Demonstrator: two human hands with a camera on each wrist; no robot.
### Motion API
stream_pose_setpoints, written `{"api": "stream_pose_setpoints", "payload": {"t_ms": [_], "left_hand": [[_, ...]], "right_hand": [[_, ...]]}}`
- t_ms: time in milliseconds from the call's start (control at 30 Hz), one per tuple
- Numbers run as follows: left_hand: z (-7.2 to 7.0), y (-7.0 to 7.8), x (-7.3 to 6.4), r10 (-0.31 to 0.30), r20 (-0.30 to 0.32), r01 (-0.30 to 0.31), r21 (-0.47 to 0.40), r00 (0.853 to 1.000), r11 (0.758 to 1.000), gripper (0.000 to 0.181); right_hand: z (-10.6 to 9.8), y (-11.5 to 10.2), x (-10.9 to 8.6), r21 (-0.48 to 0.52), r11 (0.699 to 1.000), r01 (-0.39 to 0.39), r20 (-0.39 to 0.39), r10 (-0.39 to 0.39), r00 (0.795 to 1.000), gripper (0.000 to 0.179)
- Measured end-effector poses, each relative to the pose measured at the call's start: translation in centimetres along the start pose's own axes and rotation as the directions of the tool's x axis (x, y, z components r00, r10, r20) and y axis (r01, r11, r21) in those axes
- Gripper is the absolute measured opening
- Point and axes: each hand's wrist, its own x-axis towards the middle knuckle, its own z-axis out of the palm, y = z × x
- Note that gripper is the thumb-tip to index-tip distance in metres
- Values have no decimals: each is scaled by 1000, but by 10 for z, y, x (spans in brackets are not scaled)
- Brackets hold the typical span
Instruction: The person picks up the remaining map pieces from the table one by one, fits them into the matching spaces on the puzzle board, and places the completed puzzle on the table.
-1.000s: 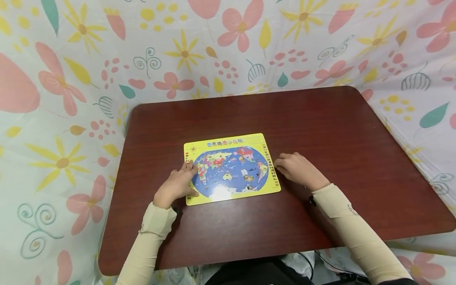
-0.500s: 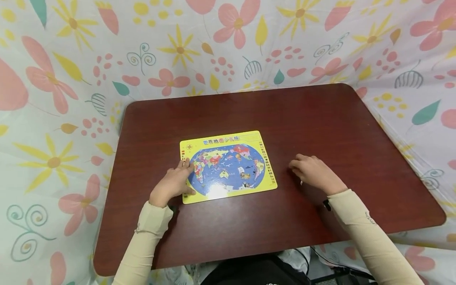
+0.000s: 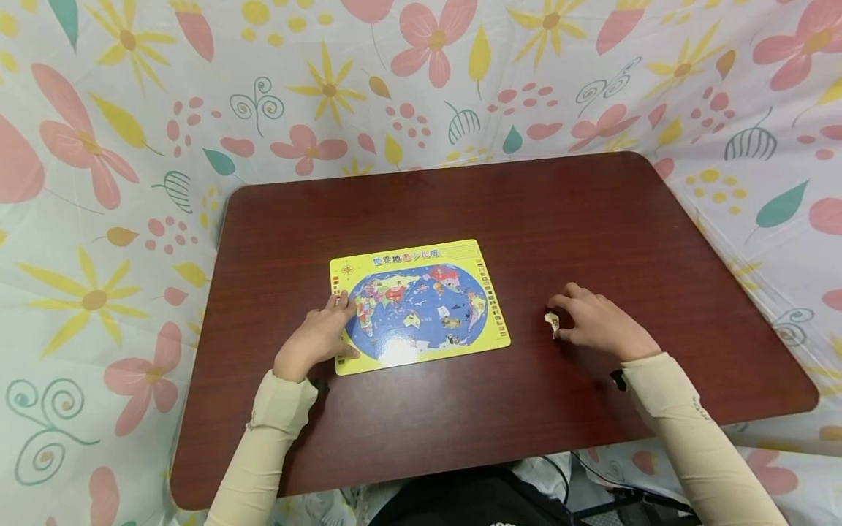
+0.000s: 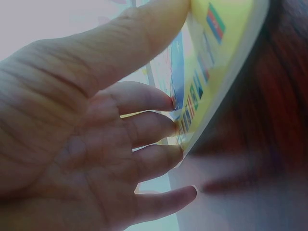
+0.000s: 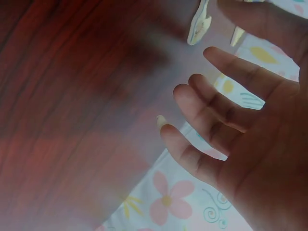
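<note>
A yellow-bordered world map puzzle (image 3: 421, 303) lies flat on the table. My left hand (image 3: 319, 334) rests on its left edge with fingers extended; the left wrist view shows the thumb (image 4: 144, 36) and the fingertips at the flag-lined border. To the right of the board, my right hand (image 3: 595, 321) is low over the table, fingers loosely bent and spread. A small pale puzzle piece (image 3: 551, 321) with an irregular outline shows by its thumb and index finger. In the right wrist view the piece (image 5: 199, 24) appears beyond the fingertips; whether thumb touches it is unclear.
The dark brown table (image 3: 427, 416) has rounded corners and a flower-printed cloth (image 3: 395, 95) hanging behind and at the sides. Another thin yellow piece (image 5: 237, 36) shows past the right index finger. Black cables (image 3: 562, 478) hang below the front edge.
My right hand has moved right, away from the board's right edge, and its fingers have spread, bringing the pale puzzle piece into sight. The left hand stays on the board.
</note>
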Motion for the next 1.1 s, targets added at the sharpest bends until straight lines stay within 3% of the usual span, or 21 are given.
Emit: {"api": "stream_pose_setpoints", "payload": {"t_ms": [500,767,1100], "left_hand": [[1,-4,0,-6,-5,6,-17,1000,1000,95],[2,-3,3,5,5,-5,-5,1000,1000,95],[3,-1,2,-6,0,6,-16,1000,1000,95]], "right_hand": [[3,1,5,6,1000,-26,-1,26,1000,38],[10,2,5,-167,983,81,-111,-100,989,22],[11,-13,25,-139,980,141,-147,-161,976,21]]}}
